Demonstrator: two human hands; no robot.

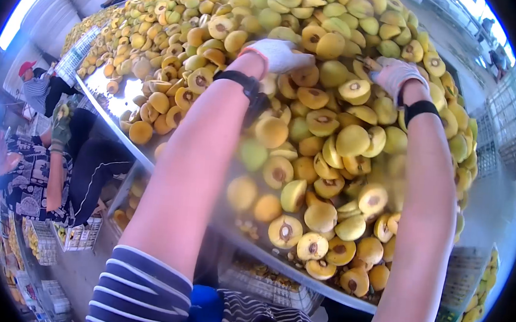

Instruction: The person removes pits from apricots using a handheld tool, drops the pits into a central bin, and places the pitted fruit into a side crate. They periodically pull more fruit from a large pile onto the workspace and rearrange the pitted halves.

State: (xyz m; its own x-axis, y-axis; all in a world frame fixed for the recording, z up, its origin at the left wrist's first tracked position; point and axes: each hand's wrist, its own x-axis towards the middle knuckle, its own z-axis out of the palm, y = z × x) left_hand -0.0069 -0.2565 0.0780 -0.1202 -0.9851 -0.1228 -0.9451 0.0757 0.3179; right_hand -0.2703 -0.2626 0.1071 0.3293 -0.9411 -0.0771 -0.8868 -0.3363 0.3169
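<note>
My left hand, in a white glove, lies on the heap of halved yellow peaches. Its fingers stretch to the right over a peach half with a brown hollow. My right hand, gloved in white too, reaches into the heap from the right with its fingers bent. A narrow brownish piece shows at those fingertips, and I cannot tell what it is. Between the hands lies a greenish-yellow peach half. Some nearby halves still hold their stones, like this peach half.
The heap sits on a metal table with a raised edge. A crate stands under the near edge. At left a seated person works beside white crates, with another person farther back. More crates are stacked at right.
</note>
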